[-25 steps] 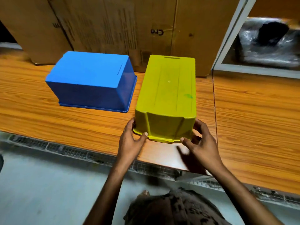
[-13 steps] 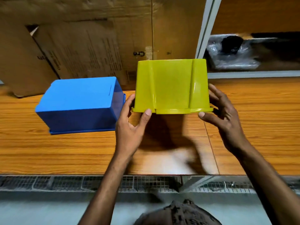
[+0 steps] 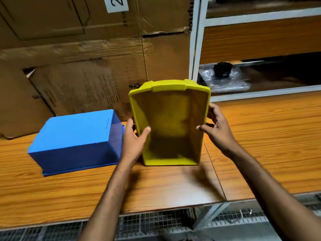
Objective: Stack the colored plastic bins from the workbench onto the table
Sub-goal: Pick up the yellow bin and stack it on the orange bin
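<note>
A yellow plastic bin (image 3: 171, 122) is held up above the wooden workbench (image 3: 260, 145), tipped so its open mouth faces me. My left hand (image 3: 134, 140) grips its left wall, thumb inside the bin and fingers behind. My right hand (image 3: 218, 129) grips the right wall the same way, thumb over the rim. A blue plastic bin (image 3: 76, 140) lies upside down on the bench just left of my left hand.
Large cardboard boxes (image 3: 83, 66) stand against the back of the bench. A white metal shelf frame (image 3: 196, 39) rises at the right, with a plastic-wrapped dark item (image 3: 224, 77) on its shelf. Wire mesh (image 3: 156, 221) runs under the bench's front edge.
The yellow bin went from lying upside down on the bench to lifted and turned, so its open side faces me. Both hands stayed on its sides. The blue bin has not moved.
</note>
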`<state>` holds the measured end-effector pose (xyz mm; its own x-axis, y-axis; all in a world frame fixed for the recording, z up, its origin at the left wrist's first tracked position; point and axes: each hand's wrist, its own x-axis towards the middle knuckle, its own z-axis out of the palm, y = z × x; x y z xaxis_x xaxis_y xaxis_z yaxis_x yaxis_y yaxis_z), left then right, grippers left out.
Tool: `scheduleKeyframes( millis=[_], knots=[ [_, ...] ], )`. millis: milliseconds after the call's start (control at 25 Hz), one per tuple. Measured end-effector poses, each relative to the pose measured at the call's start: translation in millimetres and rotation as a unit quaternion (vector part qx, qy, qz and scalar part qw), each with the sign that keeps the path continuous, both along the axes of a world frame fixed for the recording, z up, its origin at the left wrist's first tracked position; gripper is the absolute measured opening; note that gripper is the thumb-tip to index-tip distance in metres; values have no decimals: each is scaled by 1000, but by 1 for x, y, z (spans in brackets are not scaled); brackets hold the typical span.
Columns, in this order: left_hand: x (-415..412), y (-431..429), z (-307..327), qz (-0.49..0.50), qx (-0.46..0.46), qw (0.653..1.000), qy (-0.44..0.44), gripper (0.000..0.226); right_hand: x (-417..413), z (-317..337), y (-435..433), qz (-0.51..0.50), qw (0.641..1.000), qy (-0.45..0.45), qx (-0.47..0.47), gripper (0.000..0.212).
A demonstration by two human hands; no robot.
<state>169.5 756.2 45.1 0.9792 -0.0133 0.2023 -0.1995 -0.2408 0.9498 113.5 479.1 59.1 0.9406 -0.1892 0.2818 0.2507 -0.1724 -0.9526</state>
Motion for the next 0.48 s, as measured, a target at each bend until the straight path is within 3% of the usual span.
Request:
scheduleKeyframes(
  millis=[240, 360, 480],
  knots=[
    [-7, 0, -19, 34, -10, 999, -20, 32, -13, -23, 8, 19, 998, 30, -52, 91],
    [16, 5, -5, 64, -78, 995, 2, 32, -14, 26, 3, 26, 996, 0, -81, 78],
    [36, 6, -2, 55, -175, 979, 86, 55, -23, 75, 25, 13, 991, -85, -98, 55]
  ],
)
